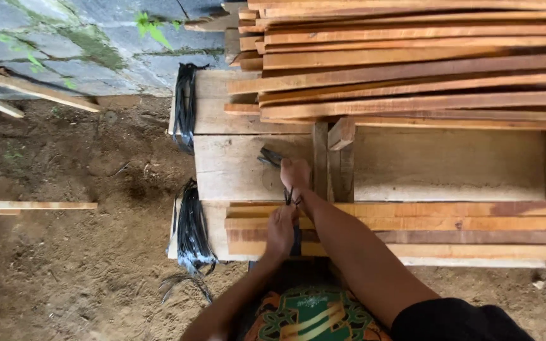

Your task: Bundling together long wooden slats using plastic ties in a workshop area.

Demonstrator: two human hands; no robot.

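A flat bundle of long reddish wooden slats (443, 224) lies along the near edge of a rough plank bench (235, 170). My left hand (281, 230) rests on the bundle's left end and pinches a thin black strap there. My right hand (295, 173) is just beyond it over the bench, closed on the same black strap (270, 156), whose loose end sticks out to the upper left. The strap runs between both hands and down across the slats. How far it goes round the bundle is hidden.
A large stack of similar slats (412, 63) fills the far side of the bench. Short upright wooden blocks (339, 158) stand beside my right hand. Bunches of black straps (184, 107) (192, 230) hang off the bench's left edge. Dirt ground and loose slats (33, 205) lie at left.
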